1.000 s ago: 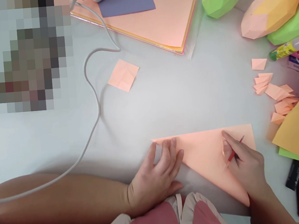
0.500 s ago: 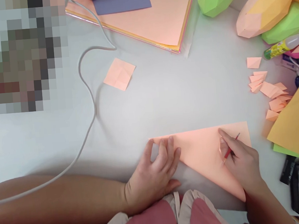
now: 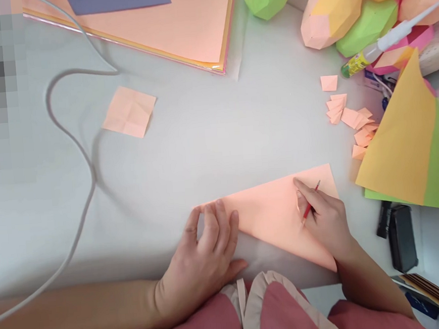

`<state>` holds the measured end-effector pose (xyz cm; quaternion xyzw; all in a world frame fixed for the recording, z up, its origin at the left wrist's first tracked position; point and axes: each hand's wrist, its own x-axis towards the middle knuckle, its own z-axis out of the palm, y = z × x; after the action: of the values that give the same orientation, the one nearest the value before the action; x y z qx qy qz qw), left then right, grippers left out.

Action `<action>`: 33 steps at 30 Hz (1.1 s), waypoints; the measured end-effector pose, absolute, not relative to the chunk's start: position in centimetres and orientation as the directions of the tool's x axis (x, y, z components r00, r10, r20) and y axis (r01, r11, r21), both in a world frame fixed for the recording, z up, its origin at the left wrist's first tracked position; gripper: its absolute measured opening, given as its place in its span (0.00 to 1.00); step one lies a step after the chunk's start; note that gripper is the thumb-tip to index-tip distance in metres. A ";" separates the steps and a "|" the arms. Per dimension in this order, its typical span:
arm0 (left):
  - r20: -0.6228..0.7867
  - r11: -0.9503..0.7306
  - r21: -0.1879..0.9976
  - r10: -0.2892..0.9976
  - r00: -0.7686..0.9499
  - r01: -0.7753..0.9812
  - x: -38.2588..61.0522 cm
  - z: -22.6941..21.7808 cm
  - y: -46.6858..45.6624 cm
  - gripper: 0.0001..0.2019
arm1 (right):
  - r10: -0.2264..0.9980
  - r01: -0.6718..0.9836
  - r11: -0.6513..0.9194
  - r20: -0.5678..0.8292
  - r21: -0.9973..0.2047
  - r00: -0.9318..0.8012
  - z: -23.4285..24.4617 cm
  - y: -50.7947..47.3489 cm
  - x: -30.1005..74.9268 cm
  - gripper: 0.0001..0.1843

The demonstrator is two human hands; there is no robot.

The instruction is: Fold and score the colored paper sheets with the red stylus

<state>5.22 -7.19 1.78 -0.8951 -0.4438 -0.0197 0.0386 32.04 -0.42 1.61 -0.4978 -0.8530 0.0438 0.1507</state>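
Note:
A folded peach paper sheet [image 3: 268,206] lies on the table in front of me, tapering to a point at its left end. My left hand [image 3: 206,246] rests over that narrow end, fingers apart, with the fingertips along its upper edge. Between the fingers of my right hand [image 3: 326,217] is a slim red stick with a thin grey tip, like a pen refill [image 3: 306,212]; its lower end looks clear. The index fingertip of this hand touches the paper near the upper edge, towards the wide right end.
A creased peach square [image 3: 130,113] lies at the left beside a white cable [image 3: 90,164]. Paper sheets [image 3: 178,31] are stacked at the back. Small folded pieces [image 3: 334,107], a glue tube [image 3: 359,63], faceted paper shapes [image 3: 332,11], yellow paper [image 3: 397,155] and a black case [image 3: 402,239] are at the right.
The view has swung right, so everything sits further left. The folded sheet is tilted slightly more, its right end further from me. Both hands keep about the same places on it.

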 end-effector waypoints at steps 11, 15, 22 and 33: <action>0.106 -0.609 -0.132 0.776 0.622 0.782 5.1 1.6 -7.1 0.43 | 0.854 0.827 0.516 0.219 -0.223 -0.473 1.7 -0.4 31.9 0.33; 0.114 -0.613 -0.130 0.772 0.626 0.780 5.1 1.6 -7.0 0.44 | 0.852 0.822 0.518 0.222 -0.236 -0.474 1.6 -0.5 32.1 0.35; 0.135 -0.623 -0.155 0.756 0.641 0.767 5.1 1.7 -6.8 0.44 | 0.855 0.821 0.514 0.221 -0.247 -0.469 1.4 -0.5 32.1 0.38; 0.124 -0.661 -0.193 0.717 0.686 0.725 5.0 1.9 -6.4 0.43 | 0.827 0.845 0.534 0.196 0.018 -0.526 2.3 -0.5 31.6 0.29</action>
<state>4.97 -6.38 1.95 -0.9112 -0.3955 -0.0183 0.1139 31.58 -0.52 2.28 -0.4796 -0.8719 -0.0553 0.0821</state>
